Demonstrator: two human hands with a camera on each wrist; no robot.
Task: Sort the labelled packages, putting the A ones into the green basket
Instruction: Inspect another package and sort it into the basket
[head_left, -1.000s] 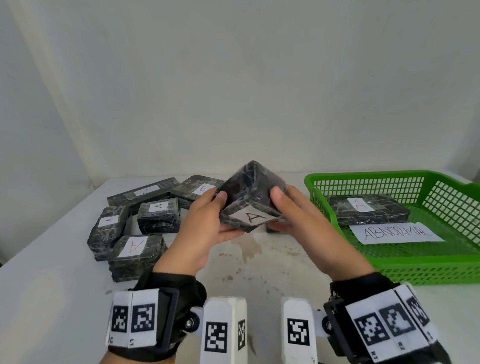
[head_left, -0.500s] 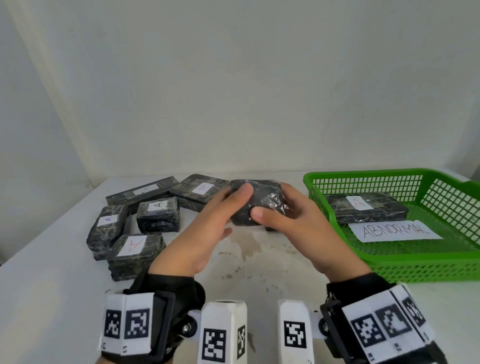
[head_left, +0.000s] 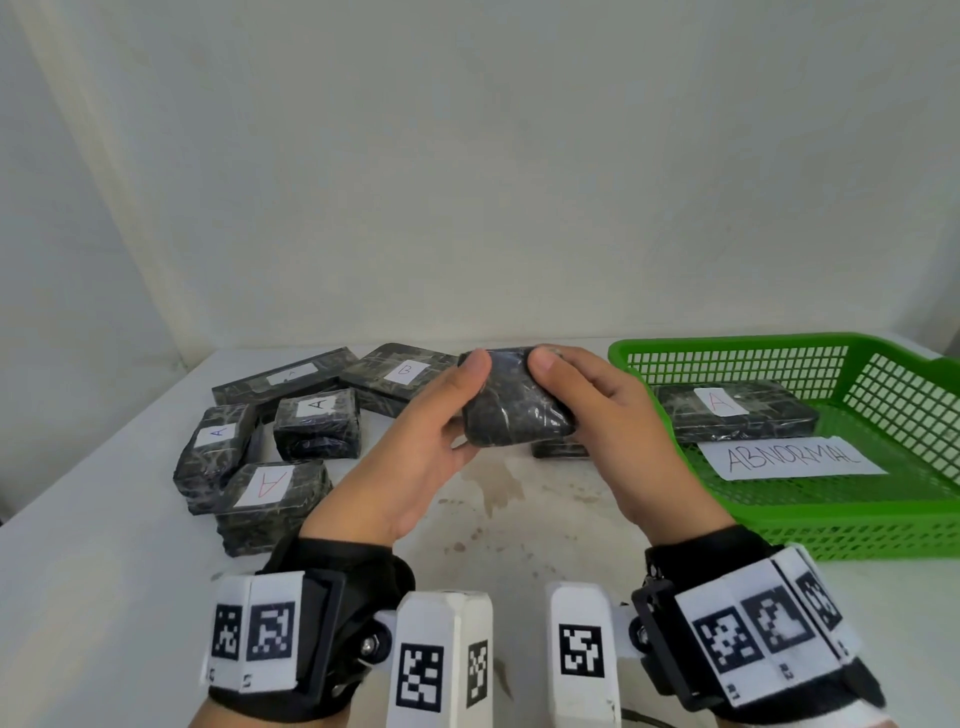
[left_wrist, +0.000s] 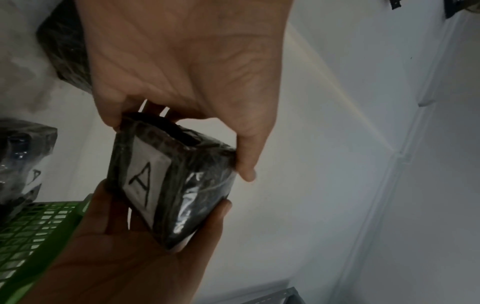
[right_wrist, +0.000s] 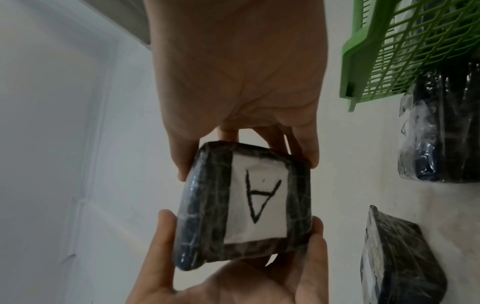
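**Held package turned label-away, above the surface beside the basket**

A second ago the held package showed its white "A" label to the head camera; half a second ago it had been rolled so only dark wrap faced up, and it sits much the same now, a little lower and tilted, with both thumbs on its top edge. Nothing else on the surface has shifted.

Counted from the head view: one package in the hands; five in the cluster on the left, of which three show an "A", one a "B" and the long one at the back a label too faint to read; one partly hidden under the right hand; one "A" package inside the green basket, next to one paper sheet reading "ABNORMAL".

The left hand and right hand pinch the package between them. In the wrist views each thumb presses one edge while the curled fingers wrap the opposite side, and the "A" label faces down toward the wrists. The package hangs clear of the surface, just left of the basket's near corner.
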